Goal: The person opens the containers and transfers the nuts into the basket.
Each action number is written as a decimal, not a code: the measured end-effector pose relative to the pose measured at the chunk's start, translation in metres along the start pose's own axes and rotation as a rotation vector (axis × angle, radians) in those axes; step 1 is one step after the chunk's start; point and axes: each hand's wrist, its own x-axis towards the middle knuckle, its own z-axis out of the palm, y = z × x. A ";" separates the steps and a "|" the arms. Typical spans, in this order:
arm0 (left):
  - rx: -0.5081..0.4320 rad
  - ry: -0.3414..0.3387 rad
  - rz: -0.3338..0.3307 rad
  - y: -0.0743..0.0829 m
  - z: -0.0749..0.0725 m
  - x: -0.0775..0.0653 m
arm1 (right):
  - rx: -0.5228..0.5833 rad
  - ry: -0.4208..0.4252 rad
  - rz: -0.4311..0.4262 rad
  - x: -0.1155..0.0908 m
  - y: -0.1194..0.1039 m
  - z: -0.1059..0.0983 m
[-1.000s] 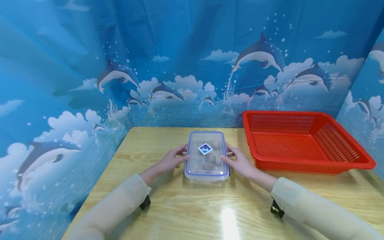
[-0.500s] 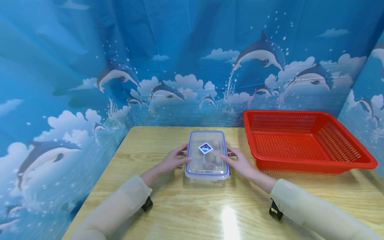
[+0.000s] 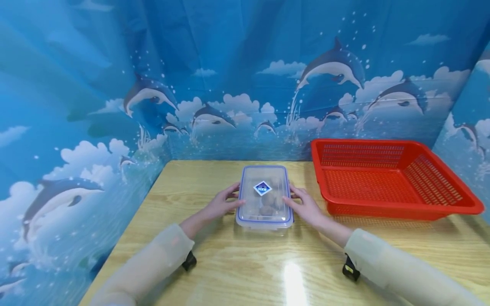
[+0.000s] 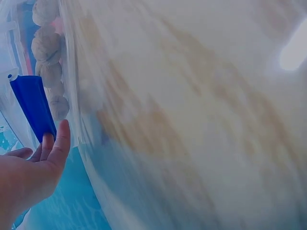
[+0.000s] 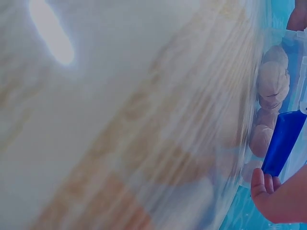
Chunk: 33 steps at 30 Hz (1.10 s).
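A clear plastic food container [image 3: 264, 212] with a blue-edged lid lies flat on the wooden table [image 3: 214, 272]. Round, wrinkled, brownish balls [image 5: 273, 79], perhaps walnuts, show through its wall. My left hand [image 3: 221, 205] grips its left side, thumb over the lid's edge. Those fingers touch a blue side latch [image 4: 32, 106], which juts out from the container. On the opposite side my right hand [image 3: 304, 206] holds on likewise, thumb on the lid's rim, fingertips at the other blue latch [image 5: 283, 143]. The head view hides most of the fingers below the lid.
At the right of the table stands a red plastic basket [image 3: 402, 208] with slotted walls, a short way from my right hand. Behind the table hangs a blue curtain [image 3: 237, 63] printed with dolphins. Black wrist straps [image 3: 351, 268] show beneath the sleeves.
Both hands stay at the container's sides and the container keeps its place. The left thumb lies slightly farther over the lid than one second ago. The head view has shifted slightly.
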 end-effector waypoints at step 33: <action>0.059 0.022 0.100 0.002 -0.003 -0.001 | -0.012 0.130 -0.028 0.001 -0.005 0.005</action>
